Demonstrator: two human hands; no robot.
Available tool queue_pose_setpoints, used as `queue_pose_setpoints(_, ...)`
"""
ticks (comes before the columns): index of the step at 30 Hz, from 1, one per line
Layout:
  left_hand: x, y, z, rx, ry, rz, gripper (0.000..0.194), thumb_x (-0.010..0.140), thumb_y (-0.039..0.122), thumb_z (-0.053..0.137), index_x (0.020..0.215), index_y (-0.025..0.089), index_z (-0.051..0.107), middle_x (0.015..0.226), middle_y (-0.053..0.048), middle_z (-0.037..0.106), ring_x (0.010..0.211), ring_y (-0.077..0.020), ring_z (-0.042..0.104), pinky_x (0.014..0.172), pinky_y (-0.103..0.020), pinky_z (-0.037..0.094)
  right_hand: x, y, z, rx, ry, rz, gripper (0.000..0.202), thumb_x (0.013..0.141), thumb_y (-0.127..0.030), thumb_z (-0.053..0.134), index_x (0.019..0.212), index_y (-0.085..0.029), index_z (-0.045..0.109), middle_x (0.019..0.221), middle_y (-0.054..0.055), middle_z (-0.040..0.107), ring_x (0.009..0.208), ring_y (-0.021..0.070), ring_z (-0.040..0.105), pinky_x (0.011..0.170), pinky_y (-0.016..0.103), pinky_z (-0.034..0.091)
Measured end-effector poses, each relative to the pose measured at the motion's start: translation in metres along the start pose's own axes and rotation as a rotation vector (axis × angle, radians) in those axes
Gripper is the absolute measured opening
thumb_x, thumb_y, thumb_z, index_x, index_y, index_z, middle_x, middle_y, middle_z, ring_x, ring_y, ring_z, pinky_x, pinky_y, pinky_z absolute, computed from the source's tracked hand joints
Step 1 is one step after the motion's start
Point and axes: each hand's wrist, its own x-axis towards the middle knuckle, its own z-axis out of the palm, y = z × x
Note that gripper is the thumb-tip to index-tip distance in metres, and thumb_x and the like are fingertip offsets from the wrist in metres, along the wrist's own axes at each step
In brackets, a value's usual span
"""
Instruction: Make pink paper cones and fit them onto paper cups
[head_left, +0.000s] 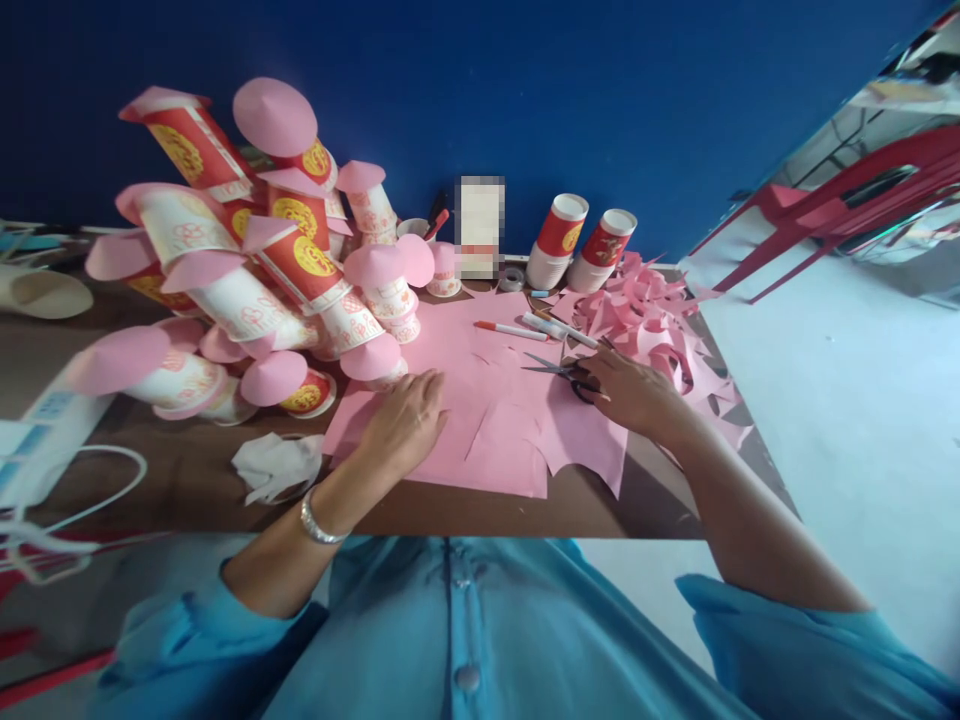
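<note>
My left hand [409, 418] lies flat on the pink paper [495, 440], fingers stretched out and holding nothing. A silver bangle [318, 520] is on that wrist. My right hand [628, 388] has its fingers on the black handles of a pair of scissors [553, 367], partly covering them. The scissors' blades stand apart, pointing left over the paper. Just beyond them are an orange-capped marker [510, 330] and a white marker [546, 325]. The pink paper has curved cuts along its right side.
Paper-cup towers with pink cone roofs [244, 300] crowd the left. Two stacks of red-and-white cups [556, 240] stand at the back, near a tape roll [512, 279]. Pink scraps [652, 310] pile up at right. A crumpled white mask [276, 468] and a power strip [52, 430] lie left.
</note>
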Motion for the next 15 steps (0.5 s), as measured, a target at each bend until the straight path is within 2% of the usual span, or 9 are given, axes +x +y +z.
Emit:
queue_pose_setpoints(4, 0.006, 0.006, -0.006, 0.08, -0.07, -0.059, 0.056, 0.095, 0.023, 0.066, 0.147, 0.005, 0.053, 0.133, -0.026, 0.069, 0.123, -0.0404, 0.064, 0.107, -0.054, 0.051, 0.002, -0.001, -0.001, -0.062, 0.007, -0.005, 0.052, 0.096, -0.016, 0.056, 0.148, -0.023, 0.061, 0.147, 0.015, 0.066, 0.125, 0.0332, 0.069, 0.098, 0.043, 0.058)
queue_pose_setpoints(7, 0.015, 0.011, -0.017, 0.115, -0.159, -0.096, 0.06, 0.094, 0.024, 0.063, 0.149, 0.001, 0.05, 0.126, -0.026, 0.069, 0.122, -0.0406, 0.064, 0.106, -0.053, 0.051, 0.002, -0.004, -0.004, -0.132, 0.01, -0.032, 0.055, 0.094, -0.01, 0.054, 0.146, -0.025, 0.063, 0.141, 0.015, 0.07, 0.119, 0.0329, 0.073, 0.095, 0.042, 0.058)
queue_pose_setpoints(10, 0.021, 0.014, -0.027, 0.117, -0.25, -0.126, 0.056, 0.094, 0.025, 0.06, 0.145, 0.003, 0.053, 0.125, -0.024, 0.068, 0.119, -0.0381, 0.065, 0.101, -0.049, 0.052, -0.003, -0.003, -0.008, -0.157, 0.032, -0.041, 0.056, 0.091, -0.008, 0.054, 0.142, -0.027, 0.068, 0.137, 0.014, 0.073, 0.113, 0.0339, 0.076, 0.087, 0.042, 0.06)
queue_pose_setpoints(12, 0.024, 0.014, -0.031, 0.104, -0.285, -0.131, 0.05, 0.094, 0.026, 0.06, 0.14, 0.006, 0.057, 0.125, -0.022, 0.067, 0.115, -0.0358, 0.066, 0.096, -0.046, 0.053, -0.008, 0.001, -0.009, -0.138, 0.066, -0.024, 0.052, 0.089, -0.009, 0.056, 0.136, -0.025, 0.071, 0.135, 0.015, 0.075, 0.107, 0.0354, 0.078, 0.08, 0.042, 0.06)
queue_pose_setpoints(15, 0.025, 0.013, -0.032, 0.081, -0.285, -0.108, 0.038, 0.093, 0.025, 0.059, 0.129, 0.011, 0.063, 0.125, -0.019, 0.065, 0.11, -0.0341, 0.066, 0.089, -0.044, 0.054, -0.015, 0.012, -0.008, -0.047, 0.16, 0.043, 0.049, 0.09, -0.018, 0.059, 0.138, -0.022, 0.07, 0.117, 0.015, 0.082, 0.092, 0.0372, 0.079, 0.068, 0.041, 0.059)
